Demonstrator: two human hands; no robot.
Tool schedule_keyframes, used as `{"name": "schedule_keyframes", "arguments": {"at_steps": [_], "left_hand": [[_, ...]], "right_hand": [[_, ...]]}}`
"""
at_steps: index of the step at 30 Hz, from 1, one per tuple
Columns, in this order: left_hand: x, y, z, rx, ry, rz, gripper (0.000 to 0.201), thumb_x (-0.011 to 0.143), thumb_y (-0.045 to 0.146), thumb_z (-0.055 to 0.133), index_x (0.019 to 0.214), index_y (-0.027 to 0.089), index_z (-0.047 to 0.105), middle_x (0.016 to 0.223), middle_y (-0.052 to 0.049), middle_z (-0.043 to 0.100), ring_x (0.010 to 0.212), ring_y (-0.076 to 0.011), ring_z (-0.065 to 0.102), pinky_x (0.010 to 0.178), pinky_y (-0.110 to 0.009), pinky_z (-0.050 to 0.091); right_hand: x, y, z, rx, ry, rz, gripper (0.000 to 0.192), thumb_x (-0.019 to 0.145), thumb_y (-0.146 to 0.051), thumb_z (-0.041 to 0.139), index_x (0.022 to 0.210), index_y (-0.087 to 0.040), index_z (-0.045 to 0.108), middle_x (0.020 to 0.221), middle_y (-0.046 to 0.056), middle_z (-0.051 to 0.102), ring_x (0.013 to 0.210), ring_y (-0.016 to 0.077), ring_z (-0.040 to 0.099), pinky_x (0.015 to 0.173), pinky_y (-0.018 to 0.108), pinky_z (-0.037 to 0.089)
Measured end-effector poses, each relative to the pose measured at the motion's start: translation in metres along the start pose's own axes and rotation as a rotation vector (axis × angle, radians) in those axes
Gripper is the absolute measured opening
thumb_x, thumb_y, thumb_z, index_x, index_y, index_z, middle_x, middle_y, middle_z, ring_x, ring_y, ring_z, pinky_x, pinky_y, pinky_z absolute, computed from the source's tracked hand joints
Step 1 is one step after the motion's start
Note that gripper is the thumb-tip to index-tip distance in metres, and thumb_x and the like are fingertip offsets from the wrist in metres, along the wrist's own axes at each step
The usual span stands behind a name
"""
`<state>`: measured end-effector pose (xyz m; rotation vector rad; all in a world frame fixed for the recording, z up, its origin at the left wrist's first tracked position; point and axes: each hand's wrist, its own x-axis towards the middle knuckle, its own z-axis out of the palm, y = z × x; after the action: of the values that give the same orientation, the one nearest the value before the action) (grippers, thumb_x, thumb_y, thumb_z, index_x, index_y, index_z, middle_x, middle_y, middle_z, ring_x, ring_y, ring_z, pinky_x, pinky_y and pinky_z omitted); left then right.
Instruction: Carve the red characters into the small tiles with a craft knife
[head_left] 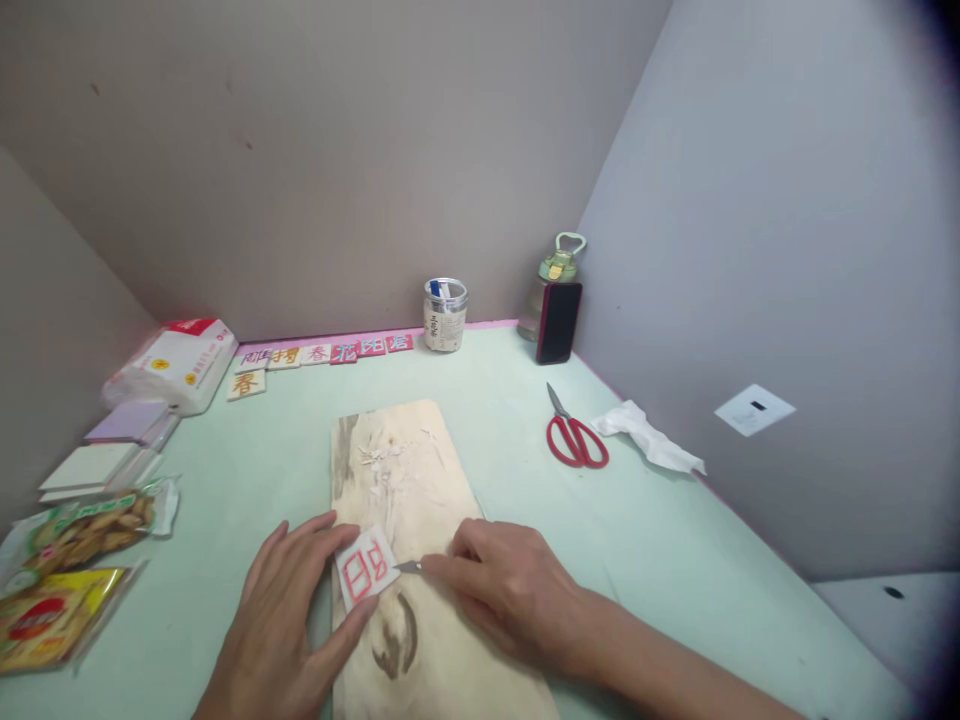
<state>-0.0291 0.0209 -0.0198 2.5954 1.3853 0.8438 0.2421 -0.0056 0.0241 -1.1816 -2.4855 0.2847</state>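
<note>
My left hand (289,610) pins a small white square tile (365,570) between thumb and fingers; a red outlined character is drawn on its face. Under it lies a wooden board (457,650) with dark grain marks. Gripped in my right hand (517,590) is a craft knife (409,567), mostly covered by the fingers, its blade tip at the tile's right edge. Whether the tip cuts into the tile I cannot tell. Pale shavings (384,462) are scattered on the board's far half.
Red-handled scissors (576,440) and a crumpled tissue (652,440) lie right. Behind stand a pen jar (445,318), a phone (559,322) and a bottle (531,300). Several character tiles (319,355) line the back; a tissue pack (180,365), blank tiles (90,470) and snack packets (60,620) sit left.
</note>
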Motion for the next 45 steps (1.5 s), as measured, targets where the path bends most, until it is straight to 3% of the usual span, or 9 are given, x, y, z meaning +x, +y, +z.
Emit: {"name": "schedule_keyframes", "arguments": {"at_steps": [24,32,39,45], "left_hand": [[-0.003,0.001,0.004,-0.043,0.008,-0.011,0.038,0.094,0.046,0.058,0.126,0.027,0.049,0.123,-0.004,0.067,0.118,-0.0268,0.060,0.115,-0.051,0.029],[-0.011,-0.001,0.007,-0.086,-0.010,-0.133,0.038,0.094,0.051,0.053,0.127,0.033,0.050,0.127,-0.003,0.064,0.127,-0.0316,0.055,0.108,-0.059,0.043],[-0.013,-0.004,0.009,-0.137,-0.069,-0.238,0.040,0.094,0.054,0.052,0.129,0.035,0.050,0.133,-0.003,0.061,0.131,-0.0305,0.053,0.104,-0.057,0.050],[-0.011,-0.001,0.006,-0.098,-0.041,-0.210,0.040,0.094,0.054,0.052,0.128,0.034,0.051,0.130,-0.003,0.063,0.126,-0.0293,0.058,0.102,-0.053,0.054]], "right_hand": [[0.001,-0.010,0.012,-0.135,0.069,0.054,0.030,0.088,-0.011,0.059,0.114,-0.025,0.061,0.081,-0.001,0.059,0.066,0.0151,0.052,0.056,0.027,0.030],[0.007,-0.014,0.007,-0.134,0.039,0.074,0.031,0.085,-0.008,0.058,0.111,-0.024,0.063,0.082,0.000,0.059,0.067,0.0157,0.053,0.057,0.028,0.029],[0.007,-0.010,0.006,-0.105,0.027,0.070,0.041,0.080,-0.007,0.061,0.116,-0.026,0.063,0.084,-0.001,0.059,0.069,0.0150,0.052,0.056,0.027,0.028],[0.003,-0.010,0.011,-0.113,0.058,0.088,0.037,0.083,-0.006,0.061,0.114,-0.025,0.062,0.081,-0.001,0.058,0.067,0.0147,0.052,0.056,0.027,0.026]]}}
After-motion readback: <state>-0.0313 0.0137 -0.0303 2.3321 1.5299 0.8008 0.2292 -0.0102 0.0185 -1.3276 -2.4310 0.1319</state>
